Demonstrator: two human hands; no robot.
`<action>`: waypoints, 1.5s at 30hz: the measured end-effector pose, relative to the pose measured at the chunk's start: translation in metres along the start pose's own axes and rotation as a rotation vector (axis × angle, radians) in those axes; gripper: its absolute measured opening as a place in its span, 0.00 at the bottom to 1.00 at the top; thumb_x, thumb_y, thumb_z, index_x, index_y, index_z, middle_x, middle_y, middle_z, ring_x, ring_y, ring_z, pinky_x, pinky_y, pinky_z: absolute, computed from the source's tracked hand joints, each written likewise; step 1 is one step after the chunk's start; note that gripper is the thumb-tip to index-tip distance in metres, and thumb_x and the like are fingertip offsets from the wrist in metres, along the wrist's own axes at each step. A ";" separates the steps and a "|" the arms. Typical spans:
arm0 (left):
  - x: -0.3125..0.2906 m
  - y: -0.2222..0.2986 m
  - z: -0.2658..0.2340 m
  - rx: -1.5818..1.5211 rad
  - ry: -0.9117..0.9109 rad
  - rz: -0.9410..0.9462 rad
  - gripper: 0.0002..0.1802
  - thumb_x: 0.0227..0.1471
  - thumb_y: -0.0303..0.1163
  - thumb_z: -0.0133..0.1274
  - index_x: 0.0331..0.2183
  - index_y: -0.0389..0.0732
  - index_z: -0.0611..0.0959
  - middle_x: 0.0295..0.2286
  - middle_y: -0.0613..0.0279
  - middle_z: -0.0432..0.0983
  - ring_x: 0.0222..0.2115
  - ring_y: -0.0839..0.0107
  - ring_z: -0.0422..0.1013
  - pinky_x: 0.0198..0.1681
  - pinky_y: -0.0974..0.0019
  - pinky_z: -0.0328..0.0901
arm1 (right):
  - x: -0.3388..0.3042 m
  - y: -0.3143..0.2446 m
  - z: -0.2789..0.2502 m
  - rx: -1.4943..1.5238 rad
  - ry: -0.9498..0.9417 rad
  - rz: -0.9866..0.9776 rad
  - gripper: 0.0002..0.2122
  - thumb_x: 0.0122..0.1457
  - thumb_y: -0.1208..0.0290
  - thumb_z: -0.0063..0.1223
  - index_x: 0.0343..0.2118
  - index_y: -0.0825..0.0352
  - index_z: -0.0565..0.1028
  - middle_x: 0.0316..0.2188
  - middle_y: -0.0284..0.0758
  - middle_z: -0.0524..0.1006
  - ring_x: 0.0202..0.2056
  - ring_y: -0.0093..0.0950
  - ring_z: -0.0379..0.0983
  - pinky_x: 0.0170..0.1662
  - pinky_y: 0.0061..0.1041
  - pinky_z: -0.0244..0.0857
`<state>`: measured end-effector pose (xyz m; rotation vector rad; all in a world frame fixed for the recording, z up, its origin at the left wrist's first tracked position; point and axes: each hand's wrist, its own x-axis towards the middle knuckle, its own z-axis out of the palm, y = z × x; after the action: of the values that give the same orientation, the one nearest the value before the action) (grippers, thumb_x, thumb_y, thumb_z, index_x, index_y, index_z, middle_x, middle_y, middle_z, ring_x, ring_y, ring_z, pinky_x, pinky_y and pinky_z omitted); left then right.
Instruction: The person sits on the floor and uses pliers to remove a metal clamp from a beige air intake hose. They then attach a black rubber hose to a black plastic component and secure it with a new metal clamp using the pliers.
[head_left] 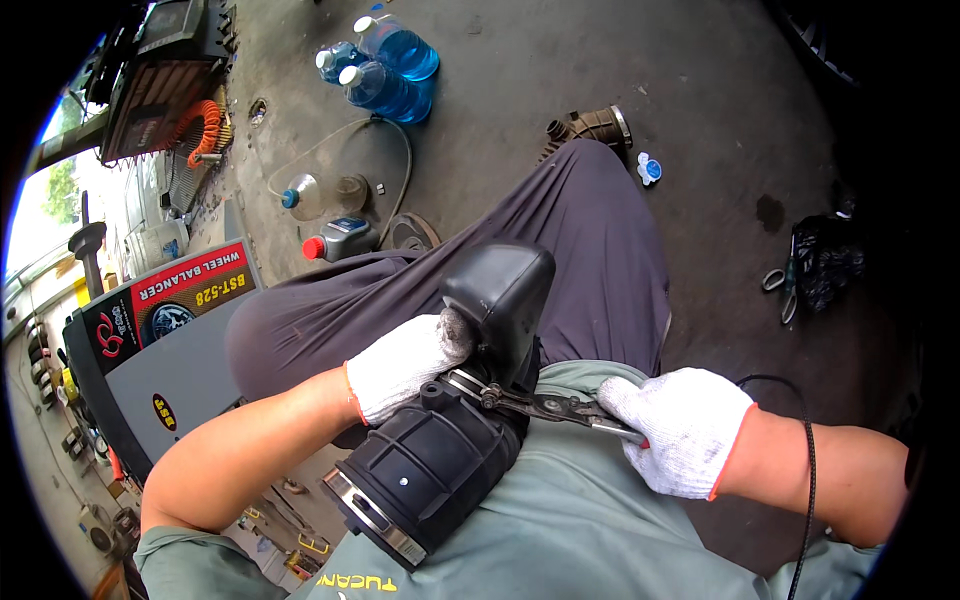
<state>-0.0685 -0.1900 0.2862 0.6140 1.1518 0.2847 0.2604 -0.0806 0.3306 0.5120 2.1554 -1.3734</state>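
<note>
One hose: a black ribbed rubber air hose (440, 465) sits in the person's lap, leaning on the thigh, with a smooth black plastic elbow (505, 290) on its upper end.
Clamp: one metal band clamp (468, 385) where hose meets elbow, and the pliers are biting on it.
Pliers: one pair (550, 407), nose on the clamp, handles running off to the right.
Left hand (405, 365): white knit glove, closed round the joint, steadying hose and elbow.
Right hand (685, 430): white glove too, squeezed shut on the pliers' handles.
Risk: I reckon the pliers could slip off that thin band, since the hose only rests on a leg. If so, the nose jabs toward the left hand's fingers or the clamp snaps back.
Floor: three blue-filled bottles (385, 65), one clear jug (315, 195), one grey can with a red cap (340, 240), one pair of scissors (783, 285).
</note>
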 end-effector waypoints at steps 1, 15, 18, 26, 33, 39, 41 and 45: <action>0.002 0.003 0.000 0.062 -0.010 -0.010 0.46 0.69 0.71 0.49 0.64 0.37 0.80 0.54 0.60 0.83 0.54 0.74 0.75 0.63 0.62 0.70 | 0.001 0.000 0.001 0.012 -0.006 0.001 0.15 0.58 0.68 0.63 0.47 0.64 0.76 0.25 0.45 0.81 0.29 0.53 0.81 0.35 0.51 0.76; 0.050 0.037 -0.020 0.490 -0.205 0.205 0.23 0.73 0.46 0.58 0.56 0.37 0.86 0.49 0.55 0.86 0.50 0.72 0.80 0.55 0.59 0.74 | -0.010 0.029 0.014 0.135 0.228 -0.045 0.14 0.59 0.74 0.61 0.47 0.66 0.74 0.24 0.46 0.80 0.27 0.54 0.80 0.32 0.50 0.74; 0.043 0.044 -0.006 0.126 -0.079 0.129 0.19 0.70 0.34 0.62 0.58 0.38 0.86 0.52 0.55 0.86 0.54 0.68 0.80 0.62 0.58 0.73 | -0.018 0.036 0.025 0.259 0.310 -0.037 0.14 0.60 0.74 0.64 0.47 0.67 0.74 0.24 0.47 0.80 0.28 0.54 0.80 0.33 0.49 0.74; 0.036 0.024 0.022 -0.122 0.060 0.261 0.39 0.63 0.33 0.68 0.71 0.38 0.73 0.61 0.56 0.80 0.60 0.71 0.76 0.68 0.61 0.69 | -0.030 0.038 0.015 0.324 0.200 0.072 0.15 0.61 0.71 0.63 0.50 0.66 0.77 0.31 0.48 0.83 0.35 0.54 0.83 0.41 0.47 0.78; 0.017 0.037 0.026 -0.106 0.024 0.301 0.46 0.55 0.37 0.75 0.70 0.40 0.72 0.61 0.57 0.77 0.62 0.68 0.73 0.70 0.59 0.66 | -0.036 0.025 0.001 0.174 0.248 0.080 0.11 0.58 0.75 0.63 0.43 0.65 0.76 0.26 0.46 0.81 0.30 0.52 0.81 0.36 0.47 0.75; 0.001 0.065 0.007 -0.046 -0.042 0.176 0.49 0.54 0.44 0.71 0.71 0.38 0.71 0.65 0.52 0.73 0.66 0.62 0.71 0.73 0.57 0.61 | -0.033 0.023 -0.008 0.122 0.147 0.069 0.19 0.57 0.73 0.62 0.52 0.66 0.76 0.28 0.47 0.81 0.31 0.53 0.81 0.37 0.49 0.76; -0.013 0.074 -0.009 -0.282 -0.084 0.110 0.42 0.61 0.45 0.63 0.71 0.37 0.73 0.67 0.49 0.72 0.67 0.60 0.70 0.74 0.58 0.59 | -0.030 0.020 -0.014 0.099 0.130 0.037 0.18 0.57 0.73 0.62 0.51 0.66 0.76 0.28 0.47 0.81 0.31 0.53 0.81 0.37 0.49 0.75; -0.018 0.126 -0.025 0.109 -0.080 -0.105 0.47 0.65 0.63 0.56 0.70 0.36 0.75 0.63 0.44 0.77 0.63 0.58 0.74 0.69 0.57 0.66 | -0.013 0.008 -0.029 0.020 0.078 0.023 0.15 0.59 0.72 0.61 0.49 0.66 0.75 0.27 0.46 0.81 0.30 0.52 0.81 0.36 0.50 0.74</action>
<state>-0.0866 -0.0904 0.3676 0.6527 1.1241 0.1068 0.2688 -0.0516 0.3429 0.6057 2.1919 -1.3852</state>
